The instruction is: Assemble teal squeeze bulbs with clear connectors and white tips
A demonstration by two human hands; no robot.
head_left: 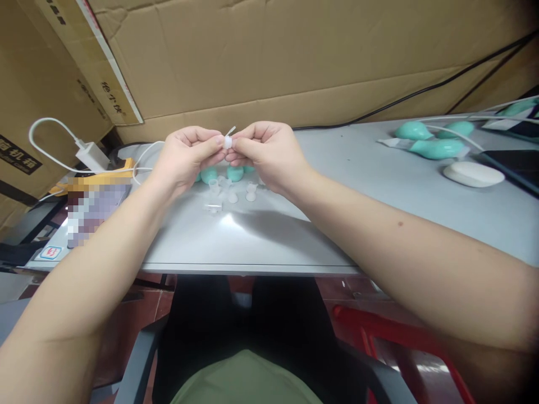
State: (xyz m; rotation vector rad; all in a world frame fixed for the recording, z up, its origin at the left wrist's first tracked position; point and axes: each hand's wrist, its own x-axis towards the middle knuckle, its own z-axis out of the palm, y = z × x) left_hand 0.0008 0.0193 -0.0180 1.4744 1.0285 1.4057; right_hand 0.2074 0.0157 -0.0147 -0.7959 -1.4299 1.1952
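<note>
My left hand (187, 154) and my right hand (267, 151) meet above the grey table (252, 241), fingers pinched together on a small white plastic piece (228, 141) with a thin tip sticking up. Both hands grip it from opposite sides. Just below them on the table lie several small clear plastic caps (229, 193) and a few teal rubber bulbs (234, 173), partly hidden by my fingers.
More teal bulbs (433, 147) and a white oval object (474, 173) lie at the right. A white charger with its cable (90, 154) and a yellow item sit at the left. Cardboard boxes (273, 56) stand along the back. A black cable runs along the cardboard.
</note>
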